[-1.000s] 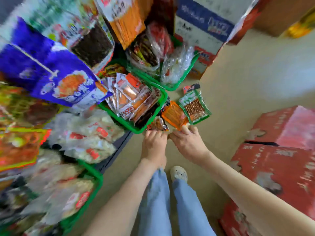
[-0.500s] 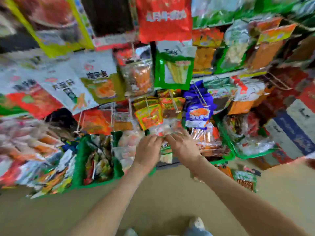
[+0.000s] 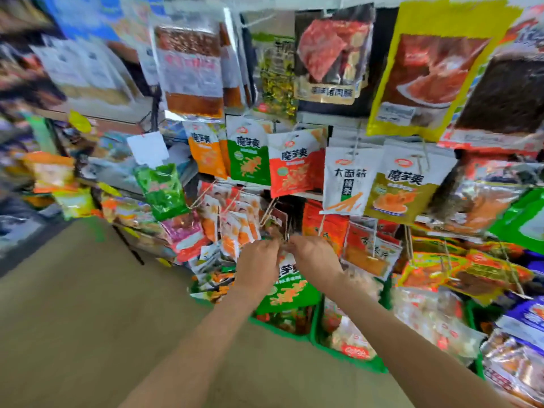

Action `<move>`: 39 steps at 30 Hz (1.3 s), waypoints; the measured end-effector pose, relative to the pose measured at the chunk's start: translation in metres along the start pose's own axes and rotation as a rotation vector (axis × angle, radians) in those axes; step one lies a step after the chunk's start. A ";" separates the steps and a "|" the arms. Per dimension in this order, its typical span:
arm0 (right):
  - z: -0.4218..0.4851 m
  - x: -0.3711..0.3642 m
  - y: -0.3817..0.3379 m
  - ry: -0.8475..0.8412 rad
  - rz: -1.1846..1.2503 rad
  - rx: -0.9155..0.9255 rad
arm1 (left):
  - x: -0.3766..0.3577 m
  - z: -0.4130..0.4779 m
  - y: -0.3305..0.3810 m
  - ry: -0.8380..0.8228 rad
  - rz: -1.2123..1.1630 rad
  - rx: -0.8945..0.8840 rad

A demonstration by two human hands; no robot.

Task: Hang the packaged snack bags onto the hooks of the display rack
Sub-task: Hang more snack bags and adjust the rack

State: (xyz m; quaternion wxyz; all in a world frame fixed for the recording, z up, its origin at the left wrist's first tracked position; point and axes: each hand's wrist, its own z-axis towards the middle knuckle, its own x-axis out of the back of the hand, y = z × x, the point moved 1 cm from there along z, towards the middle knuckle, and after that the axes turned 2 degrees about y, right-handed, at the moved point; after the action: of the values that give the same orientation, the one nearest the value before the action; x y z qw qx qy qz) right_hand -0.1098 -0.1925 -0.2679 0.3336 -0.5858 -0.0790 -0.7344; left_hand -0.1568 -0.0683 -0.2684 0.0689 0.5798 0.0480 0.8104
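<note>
My left hand [image 3: 259,260] and my right hand [image 3: 312,257] meet fingertip to fingertip in front of the lower rows of the display rack [image 3: 309,116]. Both pinch the top edge of a green and white snack bag [image 3: 287,293], which hangs down below them. Just above the fingers, a small dark packet [image 3: 276,222] dangles on a string. The hook or string at the fingertips is blurred and I cannot make it out. Rows of hung bags fill the rack, among them a red and white one [image 3: 297,163].
Green baskets [image 3: 347,353] full of packets stand on the floor under the rack, right below my arms. Large bags [image 3: 432,72] hang overhead. The tan floor [image 3: 88,319] stretches to the left. Another stocked shelf [image 3: 53,172] sits far left.
The view has swung up from the floor to the rack. Both hands rose together from the packets on the floor and now hold the green bag up at the lower hanging rows.
</note>
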 end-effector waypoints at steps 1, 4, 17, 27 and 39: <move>0.015 -0.011 -0.008 0.020 0.023 0.013 | 0.002 0.004 -0.017 0.010 -0.002 0.022; 0.056 -0.037 -0.027 0.058 0.030 -0.015 | 0.003 0.024 -0.066 -0.001 0.012 0.101; 0.294 -0.085 -0.037 0.220 0.182 -0.111 | 0.004 0.207 -0.221 0.156 -0.381 0.275; 0.347 -0.069 -0.052 0.349 0.346 -0.216 | 0.022 0.277 -0.285 0.122 -0.439 -0.030; 0.371 -0.083 -0.039 0.235 0.326 -0.448 | -0.006 0.320 -0.296 -0.075 -0.428 -0.162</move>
State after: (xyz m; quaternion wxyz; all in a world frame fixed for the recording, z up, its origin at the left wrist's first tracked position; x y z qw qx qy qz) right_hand 0.1743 0.0584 -0.2214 0.3166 -0.5605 0.2193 -0.7331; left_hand 0.1644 0.2218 -0.2168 0.2872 0.5785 0.1018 0.7566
